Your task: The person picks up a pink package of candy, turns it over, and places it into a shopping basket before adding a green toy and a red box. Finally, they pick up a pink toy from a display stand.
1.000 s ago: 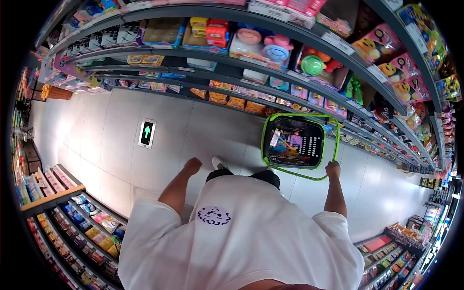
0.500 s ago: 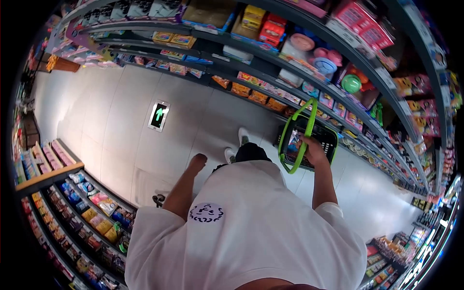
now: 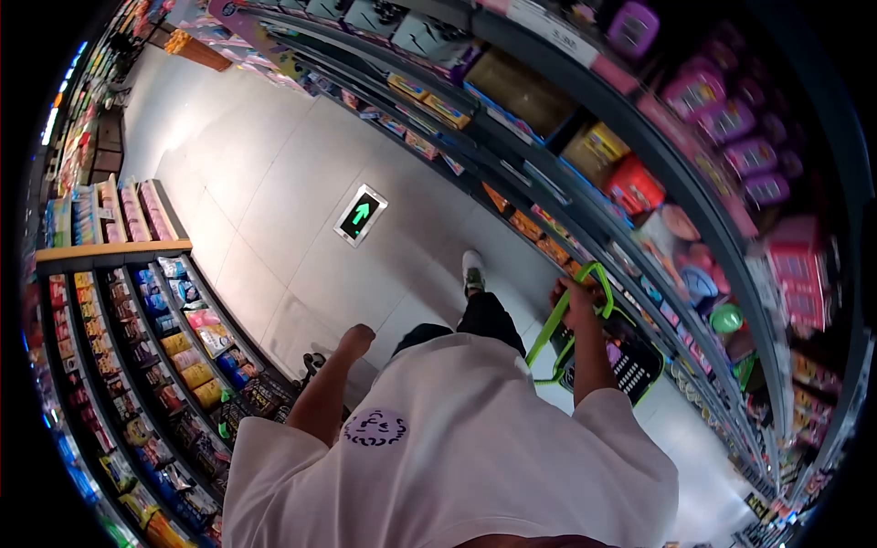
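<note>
Head view, with the white-framed rectangular floor sign with a bright-green arrow [image 3: 361, 216] as landmark. One black plastic shopping basket with a bright-green rim [image 3: 632, 370] lies to the right of the sign and nearer the wearer, partly hidden by the right forearm. One bright-green plastic handle [image 3: 547, 330] rises from it. The right hand [image 3: 580, 306], one of two bare hands shown, has its fingers closed around the handle; the left hand [image 3: 355, 341], just on the wearer's side of the sign, appears loosely curled, with nothing visible in its fingers. The step in hand is judged to be carrying the basket along the aisle; a further pace would call for a firm right-hand grip and a basket swung clear of the tall dark-grey metal shelving [image 3: 621, 114] to the right of the sign. Count: one sign, one basket, one visible handle, one white shoe [image 3: 471, 266] between sign and wearer, one white short-sleeved shirt [image 3: 512, 429]. One low tiered snack rack with a pale wooden ledge [image 3: 114, 249] stands left of the sign. Shelved goods are too many and too blurred to count; the basket's contents are mostly hidden, so their number cannot be told.
</note>
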`<state>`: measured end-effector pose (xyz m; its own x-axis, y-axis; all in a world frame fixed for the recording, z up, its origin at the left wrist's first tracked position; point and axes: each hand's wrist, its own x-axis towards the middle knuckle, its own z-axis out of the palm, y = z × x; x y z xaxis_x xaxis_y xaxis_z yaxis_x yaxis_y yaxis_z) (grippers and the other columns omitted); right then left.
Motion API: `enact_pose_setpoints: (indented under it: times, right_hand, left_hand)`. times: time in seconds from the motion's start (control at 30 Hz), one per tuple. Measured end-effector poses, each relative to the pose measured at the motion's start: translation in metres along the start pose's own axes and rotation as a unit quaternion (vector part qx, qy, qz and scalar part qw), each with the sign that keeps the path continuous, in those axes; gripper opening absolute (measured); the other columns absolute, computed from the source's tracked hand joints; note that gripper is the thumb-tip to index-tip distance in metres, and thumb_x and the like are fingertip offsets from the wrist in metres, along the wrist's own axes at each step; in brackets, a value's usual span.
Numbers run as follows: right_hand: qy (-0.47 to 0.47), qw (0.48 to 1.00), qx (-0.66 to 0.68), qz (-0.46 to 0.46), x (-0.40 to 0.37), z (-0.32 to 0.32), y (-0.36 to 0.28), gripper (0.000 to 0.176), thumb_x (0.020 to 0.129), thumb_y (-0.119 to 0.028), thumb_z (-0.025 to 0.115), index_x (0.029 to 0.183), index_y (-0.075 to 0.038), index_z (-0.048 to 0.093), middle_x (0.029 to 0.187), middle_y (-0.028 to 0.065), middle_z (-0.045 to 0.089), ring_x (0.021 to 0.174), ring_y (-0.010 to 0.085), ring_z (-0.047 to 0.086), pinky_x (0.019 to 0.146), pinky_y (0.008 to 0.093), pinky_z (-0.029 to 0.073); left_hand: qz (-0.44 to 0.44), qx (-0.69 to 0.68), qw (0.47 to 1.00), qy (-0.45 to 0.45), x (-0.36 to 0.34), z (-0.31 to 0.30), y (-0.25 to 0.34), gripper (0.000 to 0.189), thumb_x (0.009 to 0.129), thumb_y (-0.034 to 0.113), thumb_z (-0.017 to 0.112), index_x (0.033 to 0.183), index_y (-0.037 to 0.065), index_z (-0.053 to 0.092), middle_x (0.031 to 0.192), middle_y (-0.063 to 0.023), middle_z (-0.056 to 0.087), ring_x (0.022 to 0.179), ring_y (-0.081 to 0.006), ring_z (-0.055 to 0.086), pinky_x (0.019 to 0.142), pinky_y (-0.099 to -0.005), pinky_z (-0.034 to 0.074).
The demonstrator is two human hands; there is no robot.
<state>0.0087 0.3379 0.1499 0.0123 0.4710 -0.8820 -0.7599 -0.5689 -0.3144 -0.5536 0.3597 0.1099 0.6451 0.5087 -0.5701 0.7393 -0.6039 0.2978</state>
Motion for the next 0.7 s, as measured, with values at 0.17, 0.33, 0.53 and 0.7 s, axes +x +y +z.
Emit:
enact_pose_setpoints:
  times: [0.17, 0.33, 0.53, 0.7]
  right_hand:
    - [0.049, 0.999, -0.005, 0.0, 0.03, 0.014, -0.006, 0.017, 0.082, -0.025, 0.061, 0.075, -0.011, 0.055, 0.065, 0.0009, 0.053, 0.064, 0.0184, 0.056, 0.059, 0.0319, 0.046]
    - [0.053, 0.998, 0.008, -0.031, 0.033, 0.025, -0.005, 0.014, 0.082, -0.019, 0.06, 0.078, -0.008, 0.054, 0.068, 0.0029, 0.051, 0.064, 0.0182, 0.053, 0.063, 0.0301, 0.05]
    - [0.121, 0.989, -0.006, -0.081, 0.034, 0.056, 0.038, 0.015, 0.084, -0.02, 0.059, 0.077, -0.009, 0.05, 0.068, 0.0041, 0.048, 0.063, 0.0184, 0.051, 0.059, 0.0334, 0.046]
    - [0.246, 0.96, -0.103, -0.082, 0.039, 0.083, 0.105, 0.012, 0.08, -0.016, 0.058, 0.079, -0.006, 0.051, 0.064, 0.006, 0.05, 0.055, 0.0205, 0.053, 0.055, 0.0304, 0.048]
  left_hand:
    - [-0.132, -0.25, 0.946, 0.156, 0.047, -0.041, -0.012, 0.019, 0.082, 0.015, 0.049, 0.089, 0.002, 0.061, 0.098, -0.0168, 0.061, 0.094, -0.0345, 0.056, 0.081, -0.0408, 0.046]
    - [-0.176, -0.41, 0.884, 0.143, 0.079, -0.128, 0.025, 0.026, 0.085, 0.022, 0.052, 0.101, 0.004, 0.06, 0.102, -0.017, 0.06, 0.098, -0.0336, 0.056, 0.083, -0.0379, 0.045]
    - [-0.131, -0.403, 0.9, 0.099, 0.079, -0.117, -0.051, 0.024, 0.084, 0.02, 0.053, 0.101, 0.005, 0.061, 0.104, -0.0136, 0.06, 0.099, -0.0304, 0.056, 0.085, -0.0364, 0.046]
    - [0.04, -0.08, 0.98, 0.176, 0.024, -0.063, -0.178, 0.02, 0.073, 0.009, 0.057, 0.092, 0.004, 0.06, 0.099, -0.0142, 0.06, 0.097, -0.0313, 0.056, 0.082, -0.039, 0.048]
